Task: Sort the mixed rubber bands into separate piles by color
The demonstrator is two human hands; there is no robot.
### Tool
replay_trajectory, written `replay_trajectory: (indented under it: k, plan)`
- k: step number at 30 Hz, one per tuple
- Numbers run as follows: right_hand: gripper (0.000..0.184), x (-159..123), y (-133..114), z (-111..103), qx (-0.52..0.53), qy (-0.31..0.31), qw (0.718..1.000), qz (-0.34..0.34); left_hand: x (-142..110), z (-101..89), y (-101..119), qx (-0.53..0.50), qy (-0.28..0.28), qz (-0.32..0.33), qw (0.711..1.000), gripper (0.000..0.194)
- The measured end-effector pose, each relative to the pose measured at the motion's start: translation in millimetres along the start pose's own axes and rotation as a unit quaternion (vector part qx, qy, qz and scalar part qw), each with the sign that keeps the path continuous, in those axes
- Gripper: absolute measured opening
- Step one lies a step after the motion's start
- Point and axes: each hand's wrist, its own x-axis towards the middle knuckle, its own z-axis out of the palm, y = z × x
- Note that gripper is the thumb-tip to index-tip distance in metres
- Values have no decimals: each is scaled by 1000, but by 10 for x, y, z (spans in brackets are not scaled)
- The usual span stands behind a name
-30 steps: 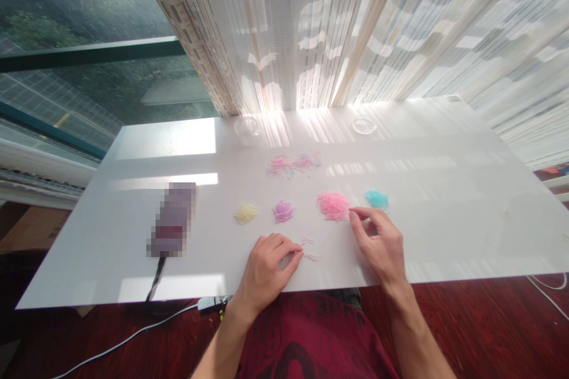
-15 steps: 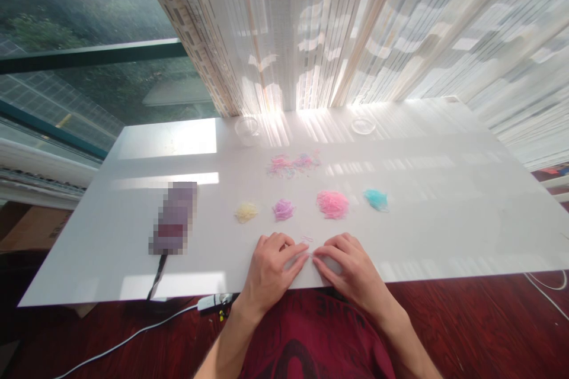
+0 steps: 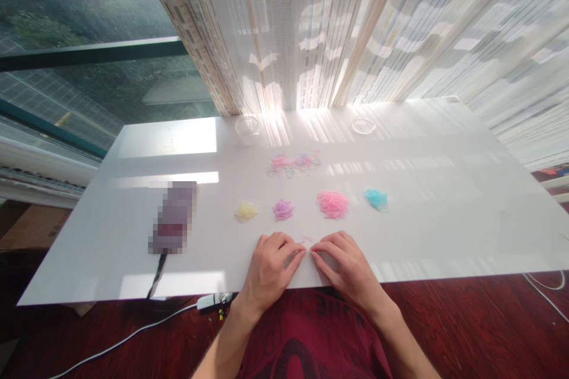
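Observation:
My left hand [image 3: 275, 263] rests at the table's near edge, thumb and forefinger pinched together. Opposite it, the thumb and forefinger of my right hand [image 3: 342, 257] are pinched too. A thin pale rubber band, mostly hidden by the fingertips, seems to run across the narrow gap between them. Just beyond lie a few loose pink rubber bands [image 3: 306, 238]. Past the hands are small heaps in a row: yellow rubber bands [image 3: 246, 211], purple rubber bands [image 3: 283, 209], pink rubber bands [image 3: 332, 204] and turquoise rubber bands [image 3: 376, 199].
A scattered mixed-colour pile of bands [image 3: 293, 164] lies farther back on the white table [image 3: 444, 207]. Two clear round dishes [image 3: 247, 125] [image 3: 363, 125] are near the curtain [image 3: 302, 29]. At left is a pixelated object [image 3: 174, 217] with a dark strap.
My hands have shifted slightly, with the pinched fingertips moving a little away from me and to the left. The loose pink bands beyond them lie slightly differently. The coloured heaps stay put.

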Motion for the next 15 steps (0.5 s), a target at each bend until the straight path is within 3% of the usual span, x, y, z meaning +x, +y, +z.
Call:
replay_trajectory:
  k: [5, 15]
  plan:
    - [16, 12, 13, -9, 2, 2, 1000, -6, 7, -16, -21, -14, 4, -12, 1000, 11]
    - [10, 15, 24, -1, 5, 14, 1000, -7, 22, -46, -22, -17, 8, -12, 1000, 12]
